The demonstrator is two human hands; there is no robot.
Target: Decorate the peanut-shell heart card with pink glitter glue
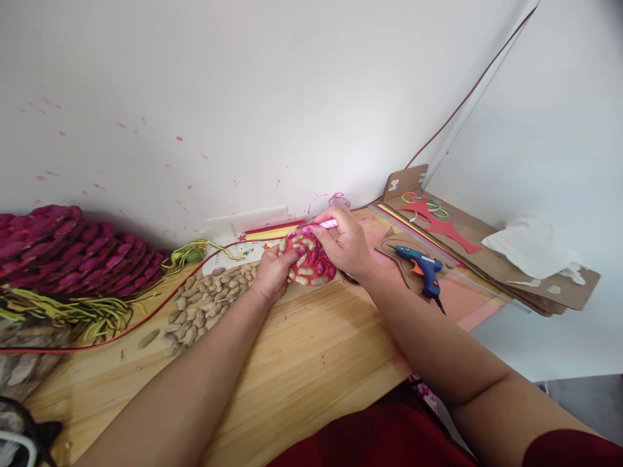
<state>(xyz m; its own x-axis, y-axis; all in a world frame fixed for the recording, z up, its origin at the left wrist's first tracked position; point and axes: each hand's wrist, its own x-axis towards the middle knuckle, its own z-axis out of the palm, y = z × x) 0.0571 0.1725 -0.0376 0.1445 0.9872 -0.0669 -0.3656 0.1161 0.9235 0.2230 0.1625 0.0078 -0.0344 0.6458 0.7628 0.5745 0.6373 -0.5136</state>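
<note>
My left hand (273, 272) grips the left edge of a round red disc (307, 259) covered with peanuts in their shells. Some of those peanuts are coloured magenta, mostly on the right side; others keep their tan colour. In my right hand (344, 241) is a pink-and-white marker (327, 225), pinched between thumb and fingers, its tip end at the upper part of the disc. Loose peanuts (209, 295) lie spread on the wooden table (302, 350) just left of my left hand.
Stacked magenta peanut discs (78, 253) stand at the left beside yellow-green yarn (73, 311). A red cord (160, 305) crosses the table. To the right lie a blue glue gun (422, 264), cardboard sheets (535, 292), a red paper cutout (445, 230) and white tissue (528, 250). A wall (272, 117) rises behind.
</note>
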